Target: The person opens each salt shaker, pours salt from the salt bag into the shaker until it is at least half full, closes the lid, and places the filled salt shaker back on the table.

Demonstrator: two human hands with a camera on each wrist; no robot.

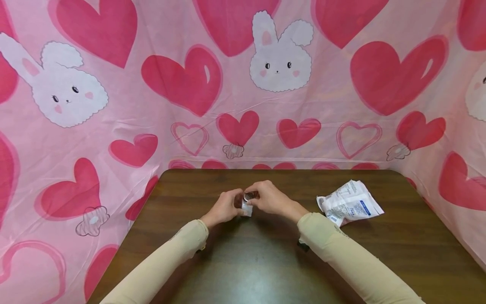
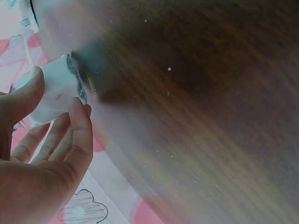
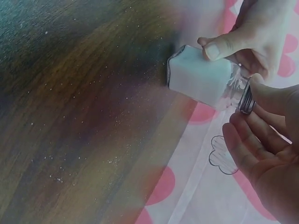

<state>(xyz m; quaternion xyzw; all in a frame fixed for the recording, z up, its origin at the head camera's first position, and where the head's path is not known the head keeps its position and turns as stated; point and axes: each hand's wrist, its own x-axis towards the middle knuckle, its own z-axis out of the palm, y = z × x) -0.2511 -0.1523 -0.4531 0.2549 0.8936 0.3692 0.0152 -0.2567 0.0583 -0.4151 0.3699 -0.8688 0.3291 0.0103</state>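
A small square glass salt shaker (image 3: 198, 77) filled with white grains stands close over the table in the head view. My left hand (image 1: 225, 206) grips its body between thumb and fingers; in the left wrist view the thumb lies along one side of the shaker (image 2: 55, 95). With thumb and fingers, my right hand (image 1: 268, 198) pinches the metal cap (image 3: 246, 101) at the shaker's neck. Above the white fill, the neck is clear glass. The cap sits at the mouth of the shaker.
A crumpled white printed packet (image 1: 351, 203) lies on the wooden table (image 1: 258, 270), beyond the right forearm. Loose white grains (image 3: 58, 178) are scattered over the tabletop. A pink cloth with hearts and rabbits (image 1: 243, 97) hangs around the table's back and sides.
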